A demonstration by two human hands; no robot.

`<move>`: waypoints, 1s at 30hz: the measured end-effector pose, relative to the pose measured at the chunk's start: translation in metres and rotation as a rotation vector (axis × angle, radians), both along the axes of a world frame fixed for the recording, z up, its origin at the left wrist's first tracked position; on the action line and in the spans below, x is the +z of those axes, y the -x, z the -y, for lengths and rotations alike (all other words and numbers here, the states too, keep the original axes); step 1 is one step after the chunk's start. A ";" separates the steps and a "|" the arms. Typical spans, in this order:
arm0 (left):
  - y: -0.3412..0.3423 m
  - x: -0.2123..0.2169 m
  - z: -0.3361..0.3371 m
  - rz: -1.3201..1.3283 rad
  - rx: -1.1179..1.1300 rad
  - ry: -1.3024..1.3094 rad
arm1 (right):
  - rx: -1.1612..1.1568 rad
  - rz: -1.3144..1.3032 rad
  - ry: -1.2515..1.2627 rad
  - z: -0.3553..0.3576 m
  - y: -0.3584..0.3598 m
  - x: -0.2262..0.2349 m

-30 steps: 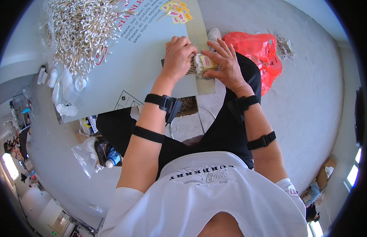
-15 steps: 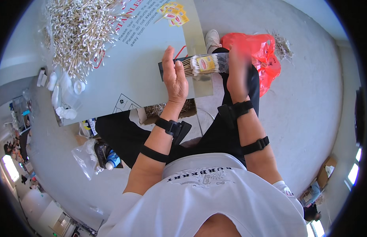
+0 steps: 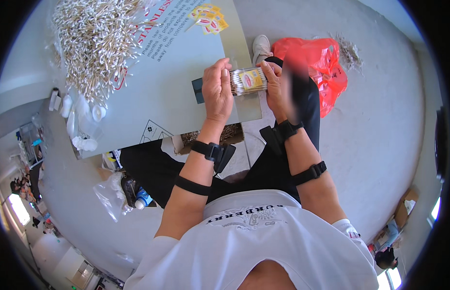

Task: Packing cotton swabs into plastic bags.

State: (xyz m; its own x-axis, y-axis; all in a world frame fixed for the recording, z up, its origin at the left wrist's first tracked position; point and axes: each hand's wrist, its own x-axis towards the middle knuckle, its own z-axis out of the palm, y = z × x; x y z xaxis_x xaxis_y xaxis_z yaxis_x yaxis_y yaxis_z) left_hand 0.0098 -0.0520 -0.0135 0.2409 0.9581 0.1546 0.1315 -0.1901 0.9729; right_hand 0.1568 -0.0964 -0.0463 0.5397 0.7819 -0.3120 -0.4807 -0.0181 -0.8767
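Note:
Between my hands lies a clear plastic pack of cotton swabs (image 3: pixel 247 81), its white tips in rows and a yellow label inside the front. My left hand (image 3: pixel 218 92) is closed around the pack's left end, with the fingers curled over it. At the other end my right hand (image 3: pixel 277 89) grips the pack, thumb on top; its outer side is blurred. A dark flat block (image 3: pixel 198 91) shows on the table (image 3: pixel 152 104) just left of my left hand, partly hidden by it.
Loose cotton swabs (image 3: pixel 92 46) are heaped at the table's far left. Yellow labels (image 3: pixel 209 19) lie at the back. White bottles (image 3: pixel 70 116) stand at the left edge. A red plastic bag (image 3: pixel 326 63) sits right of my leg. Beneath the table's front edge is a cardboard box (image 3: pixel 179 145) of swabs.
My right hand has moved left, and its fingers have closed on the pack's clear end. My left fingers, straighter before, now curl around the other end.

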 end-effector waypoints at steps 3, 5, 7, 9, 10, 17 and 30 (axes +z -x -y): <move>-0.003 -0.001 -0.002 -0.226 0.004 -0.193 | 0.011 0.014 0.006 0.000 0.000 -0.002; -0.004 -0.003 -0.001 -0.210 0.040 -0.211 | 0.018 0.026 0.006 0.000 0.001 -0.002; -0.004 -0.003 -0.002 -0.230 0.031 -0.212 | 0.006 0.011 0.001 0.000 0.002 -0.001; -0.004 -0.002 -0.001 -0.250 0.022 -0.213 | 0.007 0.019 0.000 0.001 0.001 -0.001; -0.005 -0.002 -0.001 -0.227 0.020 -0.225 | 0.009 0.029 -0.003 0.001 0.001 -0.001; -0.001 -0.002 -0.003 0.151 0.021 -0.050 | -0.024 0.015 -0.026 0.000 0.006 0.001; 0.019 0.005 0.007 0.019 0.090 -0.080 | -0.085 0.064 0.014 -0.001 0.011 0.005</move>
